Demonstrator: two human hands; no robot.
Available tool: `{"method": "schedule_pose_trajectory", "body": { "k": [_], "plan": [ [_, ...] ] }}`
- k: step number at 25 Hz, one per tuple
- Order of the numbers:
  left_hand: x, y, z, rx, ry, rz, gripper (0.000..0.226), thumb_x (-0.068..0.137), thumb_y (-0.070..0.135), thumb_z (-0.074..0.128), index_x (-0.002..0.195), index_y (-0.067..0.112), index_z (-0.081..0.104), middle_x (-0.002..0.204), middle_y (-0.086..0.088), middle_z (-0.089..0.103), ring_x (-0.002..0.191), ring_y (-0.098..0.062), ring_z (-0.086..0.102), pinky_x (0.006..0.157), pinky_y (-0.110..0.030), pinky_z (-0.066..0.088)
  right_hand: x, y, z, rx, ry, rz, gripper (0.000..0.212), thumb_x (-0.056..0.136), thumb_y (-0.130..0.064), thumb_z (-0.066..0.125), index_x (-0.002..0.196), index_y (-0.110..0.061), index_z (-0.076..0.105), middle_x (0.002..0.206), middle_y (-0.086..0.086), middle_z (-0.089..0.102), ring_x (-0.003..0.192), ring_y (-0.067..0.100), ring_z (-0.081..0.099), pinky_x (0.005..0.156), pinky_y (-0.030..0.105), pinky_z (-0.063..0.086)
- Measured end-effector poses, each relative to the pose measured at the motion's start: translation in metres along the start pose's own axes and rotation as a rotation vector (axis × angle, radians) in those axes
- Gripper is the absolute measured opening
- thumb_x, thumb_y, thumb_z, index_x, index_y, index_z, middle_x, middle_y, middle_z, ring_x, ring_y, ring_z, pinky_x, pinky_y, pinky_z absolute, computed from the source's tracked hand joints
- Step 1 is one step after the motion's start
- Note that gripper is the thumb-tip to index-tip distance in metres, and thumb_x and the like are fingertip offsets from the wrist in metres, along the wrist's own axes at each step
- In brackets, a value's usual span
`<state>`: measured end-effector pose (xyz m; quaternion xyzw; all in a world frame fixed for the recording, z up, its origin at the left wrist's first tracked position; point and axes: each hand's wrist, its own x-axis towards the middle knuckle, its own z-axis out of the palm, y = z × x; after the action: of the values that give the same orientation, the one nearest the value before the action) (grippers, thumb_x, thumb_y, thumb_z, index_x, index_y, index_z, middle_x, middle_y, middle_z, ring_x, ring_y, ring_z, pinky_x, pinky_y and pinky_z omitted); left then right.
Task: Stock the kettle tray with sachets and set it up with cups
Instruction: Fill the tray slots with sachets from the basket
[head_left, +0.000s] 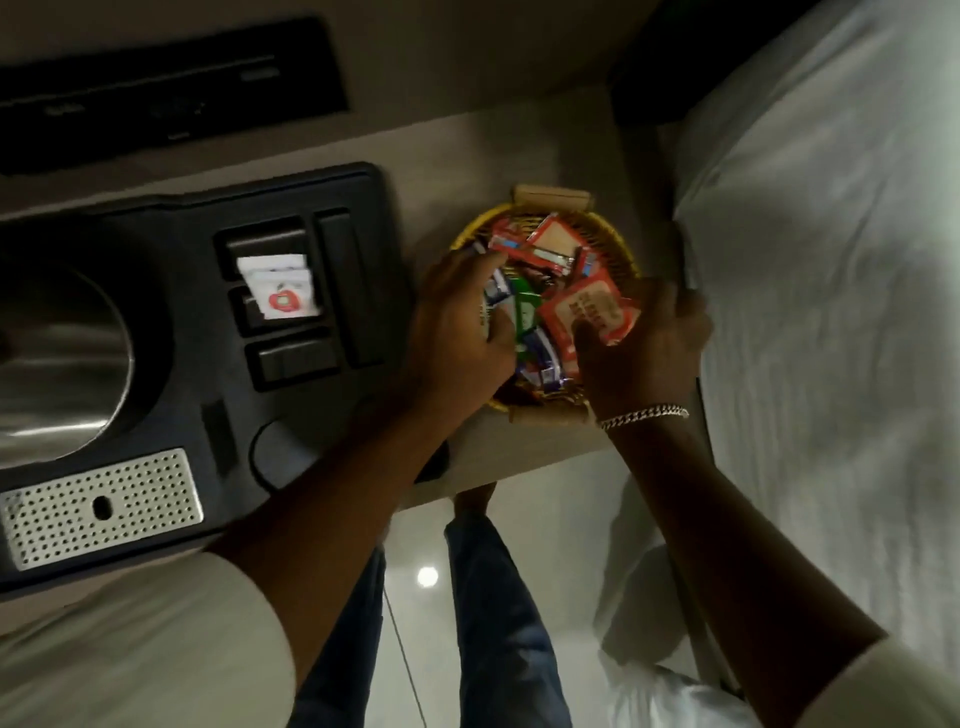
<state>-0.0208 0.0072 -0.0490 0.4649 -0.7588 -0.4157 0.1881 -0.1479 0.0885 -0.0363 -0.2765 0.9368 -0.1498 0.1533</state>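
Note:
A round yellow wicker basket (621, 249) sits on the pale counter, filled with several red, green and blue sachets (535, 254). My left hand (457, 322) reaches into its left side, fingers curled around blue-and-white sachets (496, 293). My right hand (644, 343) is at the basket's right side, thumb and fingers pinching a red sachet (587, 309). To the left lies the black kettle tray (197, 291); white sachets with a red mark (280, 286) stand in one of its small compartments. The steel kettle (57, 358) stands at the tray's left end.
The tray has a perforated metal drip plate (98, 506) at the near left and a round cup recess (283, 454). A white bed (831, 312) runs along the right, close to the basket. A dark wall panel (166, 98) is behind the counter. Glossy floor lies below.

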Motion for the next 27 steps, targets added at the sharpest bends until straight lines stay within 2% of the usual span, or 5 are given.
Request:
{"method": "schedule_pose_trajectory", "body": {
  "k": [8,13,17,23,27],
  "plan": [
    [0.017,0.031,0.071,0.241,-0.288,-0.027,0.054,0.082,0.012,0.064,0.133,0.016,0.047,0.134,-0.011,0.053,0.130,-0.030,0.041,0.106,-0.046,0.040,0.018,0.038,-0.003,0.240,-0.097,0.237,0.054,0.075,-0.028,0.076,0.119,-0.014,0.048,0.117,0.008,0.060,0.102,0.021,0.058,0.058,0.013,0.037],
    [0.022,0.036,0.074,0.180,-0.297,0.010,0.058,0.080,0.012,0.065,0.134,0.012,0.045,0.133,-0.013,0.051,0.129,-0.031,0.041,0.104,-0.042,0.040,0.012,0.036,-0.018,0.317,-0.036,-0.005,0.039,0.083,-0.004,0.063,0.121,-0.006,0.053,0.109,0.009,0.066,0.091,0.018,0.062,0.072,0.030,0.056],
    [0.026,0.036,0.055,0.022,-0.202,0.020,0.061,0.082,0.003,0.060,0.139,0.012,0.040,0.137,-0.012,0.049,0.130,-0.025,0.042,0.102,-0.031,0.041,0.020,0.024,-0.032,0.321,-0.003,-0.282,0.038,0.084,0.002,0.060,0.121,0.002,0.052,0.105,0.012,0.069,0.085,0.008,0.061,0.059,0.000,0.044],
    [0.021,0.036,0.010,-0.227,-0.091,-0.102,0.050,0.083,0.003,0.064,0.129,0.014,0.049,0.128,-0.007,0.059,0.118,-0.016,0.054,0.088,-0.018,0.050,0.036,-0.024,-0.043,0.286,-0.127,-0.515,0.038,0.081,-0.001,0.059,0.118,-0.005,0.056,0.106,0.009,0.069,0.090,0.007,0.061,0.062,-0.001,0.044],
    [0.012,0.015,-0.023,-0.359,0.071,-0.274,0.024,0.086,0.010,0.063,0.110,0.012,0.058,0.110,-0.003,0.067,0.101,-0.011,0.064,0.079,-0.021,0.056,0.020,-0.068,-0.020,0.431,-0.199,-0.355,0.043,0.081,0.002,0.064,0.121,-0.006,0.051,0.113,0.005,0.064,0.101,0.015,0.064,0.076,0.017,0.054]
  ]
}}
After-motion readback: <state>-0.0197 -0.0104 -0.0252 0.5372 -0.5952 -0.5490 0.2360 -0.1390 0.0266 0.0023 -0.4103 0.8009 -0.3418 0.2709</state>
